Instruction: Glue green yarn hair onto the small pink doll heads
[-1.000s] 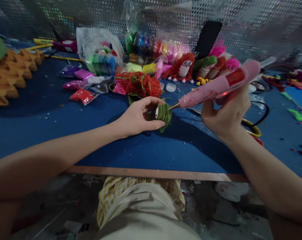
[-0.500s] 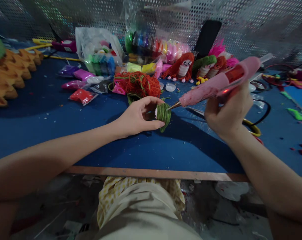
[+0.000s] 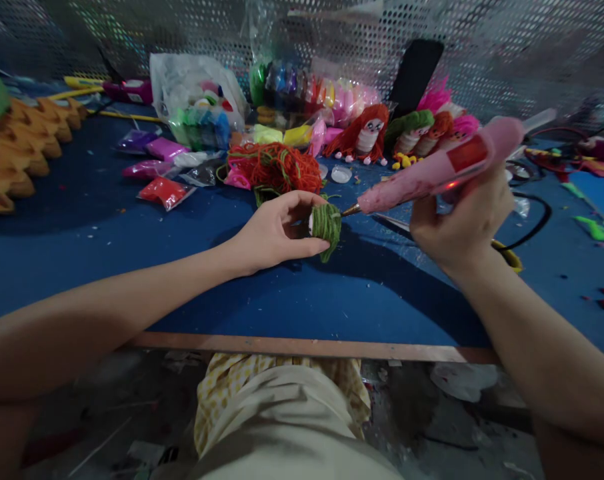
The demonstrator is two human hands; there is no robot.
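Note:
My left hand (image 3: pixel 282 233) holds a small doll with green yarn hair (image 3: pixel 327 228) between thumb and fingers, just above the table. A bit of its white face shows on the left side; the rest is hidden by the yarn and my fingers. My right hand (image 3: pixel 465 217) is wrapped round a pink glue gun (image 3: pixel 422 170), with a small red light lit and a clear glue stick poking from its back end. Its metal nozzle points left at the yarn, a small gap away. Behind my left hand lies a tangled bundle of red and green yarn (image 3: pixel 282 167).
Finished yarn-haired dolls (image 3: pixel 369 133) stand at the back beside a black phone-like slab (image 3: pixel 416 73). Colourful clay packets (image 3: pixel 166 192) and a plastic bag (image 3: pixel 197 87) lie back left. Scissors (image 3: pixel 392 222) lie under the glue gun. An orange egg-crate tray (image 3: pixel 27 153) is far left.
The glue gun has drawn back slightly to the right, so its nozzle has come away from the green yarn. My left hand with the doll has hardly moved.

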